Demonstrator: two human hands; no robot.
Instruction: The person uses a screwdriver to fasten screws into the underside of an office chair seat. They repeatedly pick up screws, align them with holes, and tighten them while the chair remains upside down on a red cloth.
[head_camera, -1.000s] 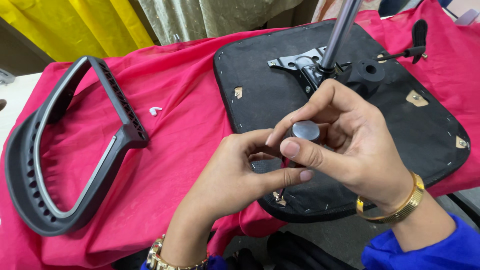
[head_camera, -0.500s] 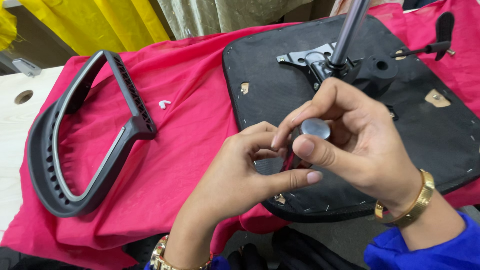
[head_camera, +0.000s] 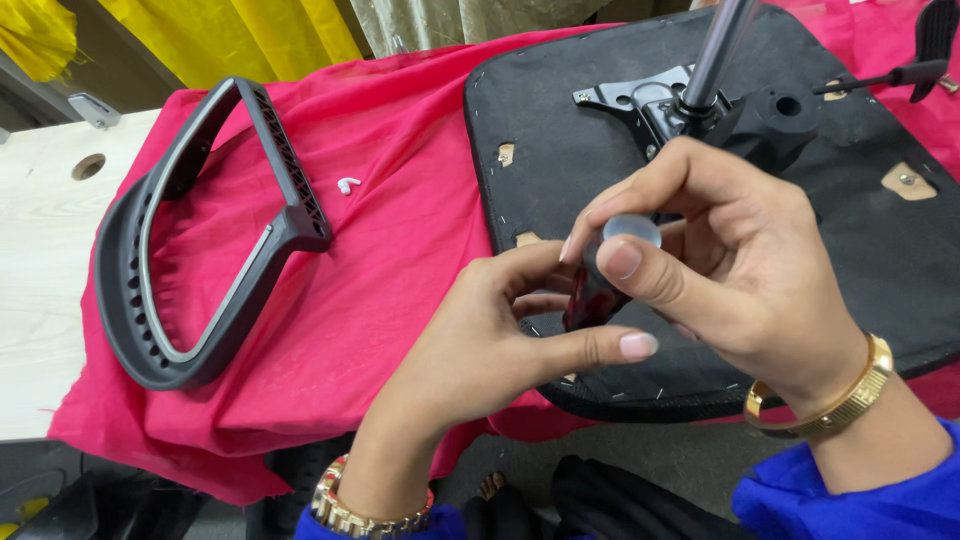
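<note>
Red cloth (head_camera: 400, 270) over pale wooden table (head_camera: 40, 260), yellow curtain (head_camera: 230, 35) behind.

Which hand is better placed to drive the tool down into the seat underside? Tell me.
Probably right. The right hand wraps the screwdriver-like tool from above, thumb beside its grey cap; the left hand only steadies its lower shaft over the seat underside.

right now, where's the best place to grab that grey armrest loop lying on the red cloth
Probably the straight ribbed bar on the armrest loop, from above: it lies flat on the red cloth, is narrow enough to wrap, and is nearest the left hand.
</note>
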